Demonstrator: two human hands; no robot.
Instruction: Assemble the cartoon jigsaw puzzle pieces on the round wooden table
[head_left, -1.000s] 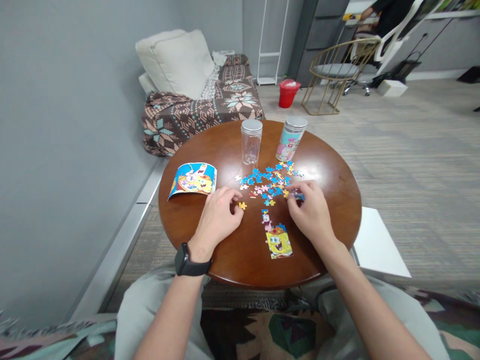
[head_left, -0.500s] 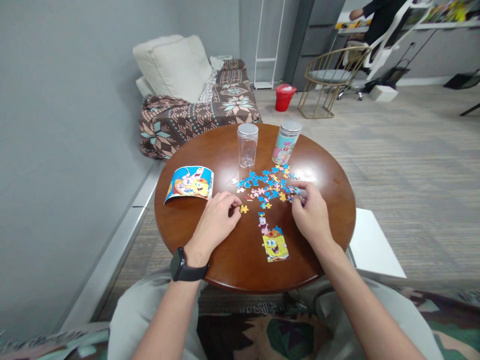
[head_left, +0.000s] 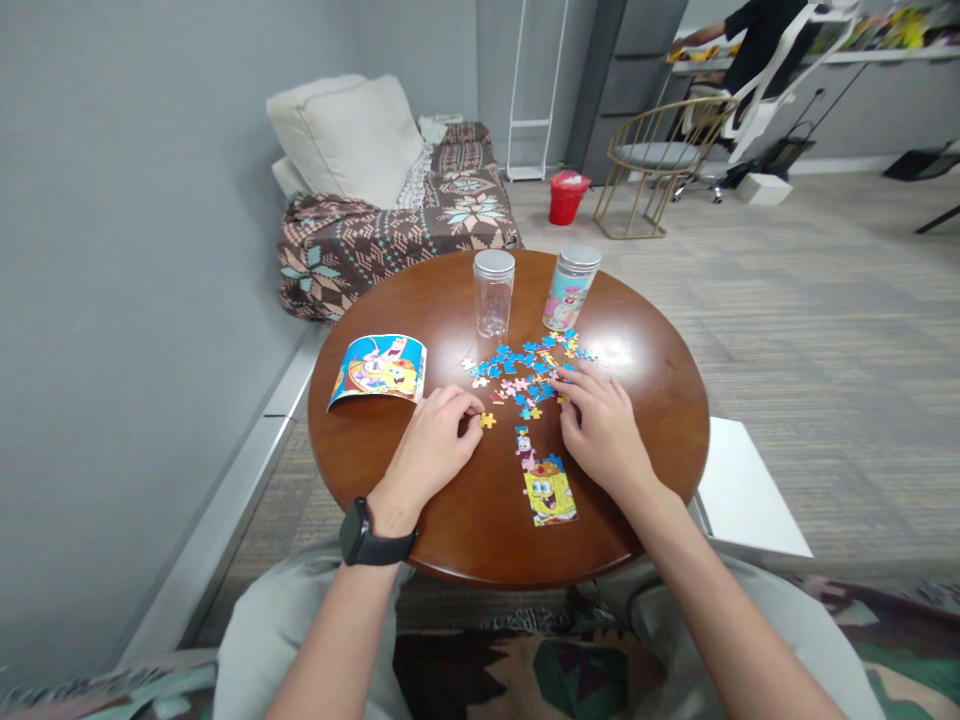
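Note:
A pile of small loose jigsaw pieces (head_left: 525, 368), mostly blue, lies on a round brown table (head_left: 652, 410). Below it sits a joined patch of puzzle (head_left: 547, 492) showing a yellow cartoon face. My left hand (head_left: 435, 445) rests on the table with fingers curled, its fingertips beside a single yellow piece (head_left: 487, 420). My right hand (head_left: 600, 425) lies over the pile's right side, fingers bent down onto the pieces; whether it grips one is hidden. A black watch (head_left: 367, 535) is on my left wrist.
A clear lidded jar (head_left: 493, 292) and a printed lidded tube (head_left: 570, 287) stand behind the pile. A curled picture sheet (head_left: 379, 370) lies at the table's left. A white stool (head_left: 750, 490) is at right, a blanketed couch (head_left: 397, 225) behind, a person at a desk far back.
My right hand has slid left from the pile's right edge toward its middle. My left hand stays by the yellow piece. The camera view has shifted slightly.

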